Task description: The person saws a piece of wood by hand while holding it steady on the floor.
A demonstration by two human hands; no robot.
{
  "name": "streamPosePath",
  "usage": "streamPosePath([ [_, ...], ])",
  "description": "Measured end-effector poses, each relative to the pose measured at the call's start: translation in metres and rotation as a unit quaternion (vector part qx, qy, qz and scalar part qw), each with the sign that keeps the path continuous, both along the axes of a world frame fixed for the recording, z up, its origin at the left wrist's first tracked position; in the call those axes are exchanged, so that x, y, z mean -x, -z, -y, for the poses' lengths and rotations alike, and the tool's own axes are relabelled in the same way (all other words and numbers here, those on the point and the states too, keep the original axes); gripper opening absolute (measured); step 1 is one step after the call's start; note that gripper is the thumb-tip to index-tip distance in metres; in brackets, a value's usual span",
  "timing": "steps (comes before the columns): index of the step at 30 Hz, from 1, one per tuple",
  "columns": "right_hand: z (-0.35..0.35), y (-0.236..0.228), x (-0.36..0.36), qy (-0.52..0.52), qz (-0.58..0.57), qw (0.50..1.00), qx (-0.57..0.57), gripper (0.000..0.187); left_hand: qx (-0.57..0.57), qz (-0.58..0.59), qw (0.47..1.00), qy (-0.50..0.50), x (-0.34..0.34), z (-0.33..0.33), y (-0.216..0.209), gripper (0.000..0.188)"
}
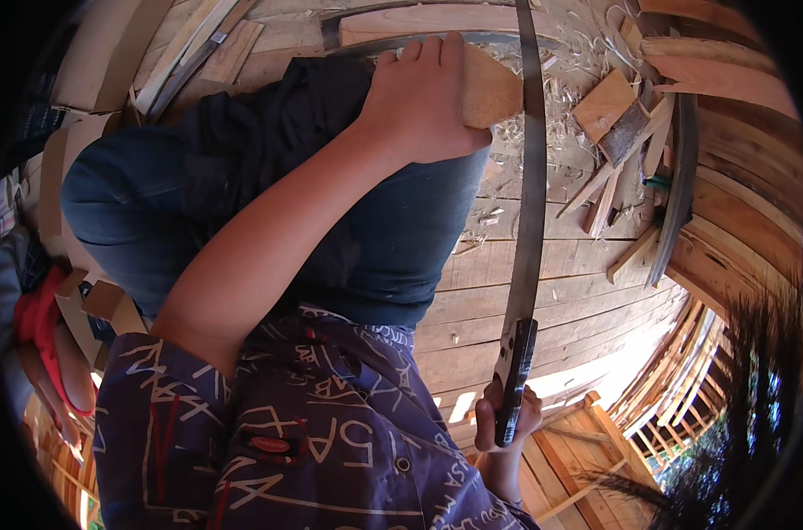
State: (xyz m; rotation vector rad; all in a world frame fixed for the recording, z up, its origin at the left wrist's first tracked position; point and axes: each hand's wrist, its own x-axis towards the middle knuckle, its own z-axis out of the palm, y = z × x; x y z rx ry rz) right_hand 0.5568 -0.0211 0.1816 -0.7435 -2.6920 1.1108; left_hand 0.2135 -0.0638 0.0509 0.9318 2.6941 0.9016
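Note:
My left hand [419, 99] is closed over a short piece of wood [492, 87], whose pale, angular cut end faces right, by my bent knee. Its fingers bend over the far side and the thumb lies at the near edge; the rest of the wood is hidden under the hand. In my right hand [510, 417], low and to the right, is the black handle of a handsaw [530, 177]. The long, dark blade stands away from me, close beside the wood's cut end, and its tip passes out of view at the top. Whether the blade touches the wood, I cannot tell.
Shavings and wood offcuts [605, 104] lie on the plank floor [472, 291] to the right. Stacked boards [737, 177] line the far right. Cardboard [97, 66] and wood strips stand at the upper left. Another person's arm [53, 389] shows at the left edge.

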Motion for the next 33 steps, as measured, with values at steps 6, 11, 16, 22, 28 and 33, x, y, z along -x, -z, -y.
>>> streamPosePath([
  [6,-0.013,-0.002,0.037,-0.025,0.001,1.0,0.005,0.025,0.03,0.022,0.998,-0.041,0.006,0.006,0.003,0.097],
  [11,-0.038,-0.016,0.036,-0.063,0.043,0.997,-0.032,0.029,-0.016,0.013,0.999,-0.043,0.011,0.001,0.01,0.097],
  [16,-0.046,-0.031,0.032,-0.12,0.02,0.992,-0.021,0.031,-0.027,0.0,0.999,-0.018,0.006,0.004,0.005,0.098],
  [22,-0.032,-0.001,0.066,-0.056,0.014,0.998,-0.008,0.029,0.003,0.05,0.999,-0.008,0.01,0.009,-0.006,0.094],
  [28,-0.023,-0.009,0.044,-0.083,0.029,0.996,-0.005,0.027,0.01,0.068,0.998,0.007,0.018,0.008,-0.018,0.092],
  [33,-0.019,-0.035,0.004,-0.037,0.03,0.999,0.001,0.032,0.013,0.022,0.999,0.022,0.013,0.002,-0.013,0.091],
])
